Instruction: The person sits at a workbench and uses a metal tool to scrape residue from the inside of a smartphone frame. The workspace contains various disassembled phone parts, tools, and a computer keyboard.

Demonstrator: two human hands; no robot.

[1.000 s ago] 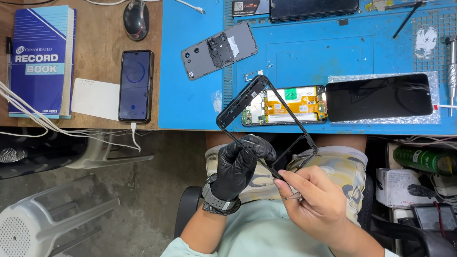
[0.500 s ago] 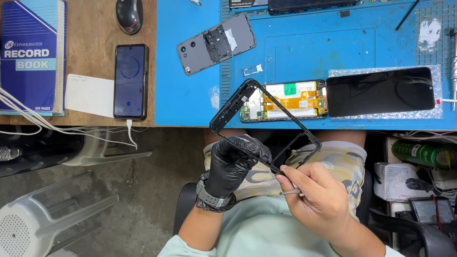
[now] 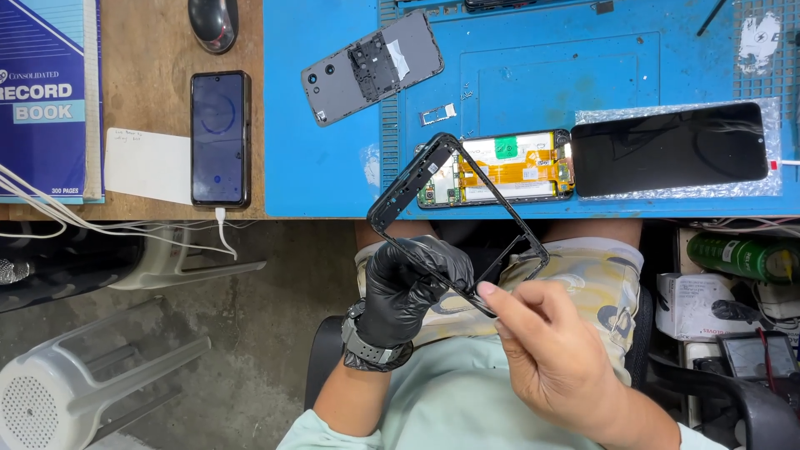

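Here the black phone frame (image 3: 454, 218) juts upward from the gloved left hand (image 3: 408, 292), grip clamped on it; bare right hand (image 3: 550, 354) pinches its lower edge.

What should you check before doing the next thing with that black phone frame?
1. Left hand, in a black glove, has a grip on the black phone frame: ok.
2. Right hand fingertips touch the frame's lower edge: ok.
3. Frame held clear of the blue mat: ok.
4. Opened phone lies flat on the mat beside the black screen: ok.
5. Grey back cover lies apart on the mat: ok.
6. Tool in the right hand: cannot tell.
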